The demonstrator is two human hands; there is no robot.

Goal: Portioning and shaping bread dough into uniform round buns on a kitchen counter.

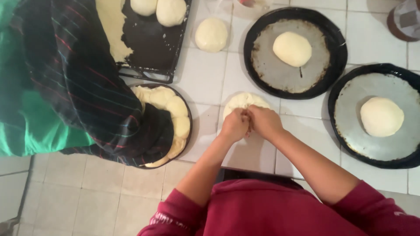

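A: Nearest the camera is the person's dark red top, with both sleeves pushed up and the bare forearms reaching forward.

B: And the hands?

A: The left hand and the right hand sit knuckle to knuckle, both clenched on the near edge of a dough piece that lies on the white tiled tabletop.

B: What lies around it?

A: To the right, two round dark pans. The nearer-centre pan holds one dough ball; the far-right pan holds another. A loose ball rests on the tiles beyond the hands.

B: On the left?

A: A round pan of joined dough rolls, partly covered by a dark striped cloth over a green one. Behind it, a rectangular black tray carries more dough.
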